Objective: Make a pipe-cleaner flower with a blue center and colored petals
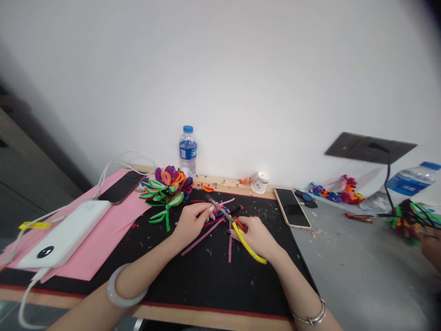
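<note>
My left hand (193,223) pinches with thumb and fingertips at a small bundle of coloured pipe cleaners (220,212), mostly pink, blue and purple. My right hand (253,236) is closed around scissors (248,246) with yellow and red handles. Their slim metal blades point up and left, across the bundle beside my left fingertips. Exactly what lies between the blades is too small to tell. Loose pink strips (203,236) fan out below the hands on the black mat (193,280). Left of the bundle lies a multicoloured pipe-cleaner flower (165,188) with green leaves.
Pink paper (113,243), a white power bank (69,232) with cables and a dark phone (122,186) lie left. A water bottle (188,149) and paper cup (259,183) stand behind. Rightward are another phone (292,208), small colourful figures (349,191) and another person's hand (431,246).
</note>
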Motion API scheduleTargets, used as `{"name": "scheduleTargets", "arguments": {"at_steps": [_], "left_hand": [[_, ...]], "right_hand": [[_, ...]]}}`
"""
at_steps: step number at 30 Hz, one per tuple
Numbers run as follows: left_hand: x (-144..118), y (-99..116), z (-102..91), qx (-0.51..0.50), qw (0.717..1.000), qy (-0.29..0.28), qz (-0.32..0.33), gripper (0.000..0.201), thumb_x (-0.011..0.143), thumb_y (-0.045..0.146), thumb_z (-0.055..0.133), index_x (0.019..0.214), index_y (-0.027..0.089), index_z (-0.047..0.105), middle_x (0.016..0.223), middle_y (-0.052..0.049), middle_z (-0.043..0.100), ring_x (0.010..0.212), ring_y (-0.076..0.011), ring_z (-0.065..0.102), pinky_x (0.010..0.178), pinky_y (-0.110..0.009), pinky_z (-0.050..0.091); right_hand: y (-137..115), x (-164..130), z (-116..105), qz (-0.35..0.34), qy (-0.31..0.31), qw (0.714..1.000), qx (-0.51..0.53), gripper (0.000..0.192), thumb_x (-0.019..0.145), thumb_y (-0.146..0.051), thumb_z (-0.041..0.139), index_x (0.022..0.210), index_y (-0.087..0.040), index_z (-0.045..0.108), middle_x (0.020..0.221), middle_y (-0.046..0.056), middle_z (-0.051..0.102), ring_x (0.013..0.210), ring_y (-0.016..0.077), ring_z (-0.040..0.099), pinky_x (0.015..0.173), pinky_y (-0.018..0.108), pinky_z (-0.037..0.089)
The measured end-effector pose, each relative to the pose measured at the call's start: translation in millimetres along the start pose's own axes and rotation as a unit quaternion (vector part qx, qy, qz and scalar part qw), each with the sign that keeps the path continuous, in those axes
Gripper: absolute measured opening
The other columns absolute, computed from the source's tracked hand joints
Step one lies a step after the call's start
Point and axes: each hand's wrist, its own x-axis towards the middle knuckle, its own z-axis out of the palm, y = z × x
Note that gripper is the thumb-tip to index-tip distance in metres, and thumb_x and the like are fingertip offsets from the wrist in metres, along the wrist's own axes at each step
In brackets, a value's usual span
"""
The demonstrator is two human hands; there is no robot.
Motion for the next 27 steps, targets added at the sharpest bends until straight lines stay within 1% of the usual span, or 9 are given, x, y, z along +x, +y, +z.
{"name": "scheduleTargets", "arguments": {"at_steps": [3, 5, 9, 13, 18, 21, 24, 25, 27], "left_hand": [[3, -3, -1.1, -0.091, 0.994, -0.045, -0.048, 0.031, 0.084, 0.032, 0.043, 0.066, 0.013, 0.061, 0.061, -0.001, 0.058, 0.056, -0.011, 0.049, 0.057, -0.021, 0.039], [4, -6, -1.2, -0.168, 0.98, -0.075, -0.081, 0.03, 0.083, 0.033, 0.046, 0.067, 0.013, 0.061, 0.061, -0.001, 0.058, 0.056, -0.0105, 0.048, 0.057, -0.021, 0.038], [6, -10, -1.8, -0.314, 0.929, -0.116, -0.158, 0.023, 0.078, 0.032, 0.054, 0.07, 0.012, 0.061, 0.058, -0.001, 0.057, 0.053, -0.0092, 0.047, 0.055, -0.021, 0.037], [6, -9, -4.5, -0.4, 0.879, -0.144, -0.218, 0.021, 0.074, 0.03, 0.06, 0.066, 0.011, 0.06, 0.052, 0.001, 0.052, 0.048, -0.0067, 0.042, 0.05, -0.02, 0.032], [4, -9, -7.4, -0.491, 0.815, -0.2, -0.232, 0.025, 0.073, 0.028, 0.061, 0.055, 0.013, 0.051, 0.044, 0.003, 0.042, 0.043, -0.006, 0.036, 0.048, -0.021, 0.031], [3, -8, -7.4, -0.516, 0.792, -0.219, -0.241, 0.026, 0.069, 0.028, 0.064, 0.054, 0.015, 0.047, 0.043, 0.005, 0.036, 0.042, -0.0062, 0.034, 0.048, -0.023, 0.034], [3, -6, -4.9, -0.504, 0.805, -0.194, -0.245, 0.022, 0.07, 0.03, 0.063, 0.06, 0.015, 0.049, 0.047, 0.006, 0.036, 0.043, -0.0058, 0.033, 0.048, -0.023, 0.034], [4, -5, -3.5, -0.486, 0.822, -0.176, -0.239, 0.021, 0.072, 0.031, 0.061, 0.064, 0.014, 0.051, 0.05, 0.005, 0.038, 0.044, -0.0055, 0.034, 0.048, -0.022, 0.034], [5, -4, -0.4, -0.417, 0.874, -0.135, -0.211, 0.02, 0.076, 0.033, 0.057, 0.075, 0.013, 0.055, 0.058, 0.003, 0.046, 0.046, -0.0051, 0.037, 0.047, -0.021, 0.033]], "right_hand": [[2, 1, -1, -0.002, 0.003, 1.0, -0.006, 0.036, 0.072, -0.05, 0.053, 0.059, -0.017, 0.045, 0.052, -0.004, 0.04, 0.049, 0.0078, 0.029, 0.046, 0.019, 0.023], [3, 1, -2, -0.004, 0.004, 1.0, -0.008, 0.037, 0.071, -0.05, 0.054, 0.059, -0.017, 0.044, 0.052, -0.005, 0.039, 0.049, 0.0076, 0.028, 0.046, 0.019, 0.023], [3, 0, -5, -0.014, 0.005, 1.0, -0.009, 0.036, 0.069, -0.049, 0.056, 0.058, -0.017, 0.043, 0.053, -0.005, 0.038, 0.049, 0.0075, 0.029, 0.046, 0.019, 0.023], [2, 0, -9, -0.029, -0.005, 1.0, -0.008, 0.032, 0.068, -0.044, 0.059, 0.059, -0.017, 0.044, 0.054, -0.006, 0.037, 0.05, 0.0073, 0.028, 0.046, 0.019, 0.023], [-2, -1, -13, -0.056, -0.014, 0.998, -0.004, 0.029, 0.067, -0.04, 0.06, 0.059, -0.016, 0.045, 0.054, -0.006, 0.036, 0.051, 0.0073, 0.028, 0.046, 0.019, 0.023], [-3, -2, -13, -0.061, -0.013, 0.998, 0.004, 0.029, 0.066, -0.04, 0.061, 0.058, -0.016, 0.046, 0.055, -0.006, 0.035, 0.052, 0.0075, 0.028, 0.046, 0.019, 0.023], [-3, -1, -11, -0.047, -0.011, 0.999, 0.026, 0.03, 0.066, -0.04, 0.06, 0.058, -0.015, 0.047, 0.055, -0.006, 0.035, 0.052, 0.0073, 0.026, 0.046, 0.019, 0.024], [-3, -1, -10, -0.04, -0.011, 0.998, 0.038, 0.03, 0.067, -0.041, 0.059, 0.058, -0.015, 0.047, 0.054, -0.006, 0.034, 0.052, 0.0072, 0.025, 0.046, 0.019, 0.024], [-2, -1, -9, -0.024, -0.012, 0.997, 0.066, 0.031, 0.071, -0.042, 0.055, 0.059, -0.015, 0.047, 0.054, -0.006, 0.033, 0.051, 0.0071, 0.024, 0.046, 0.019, 0.023]]}}
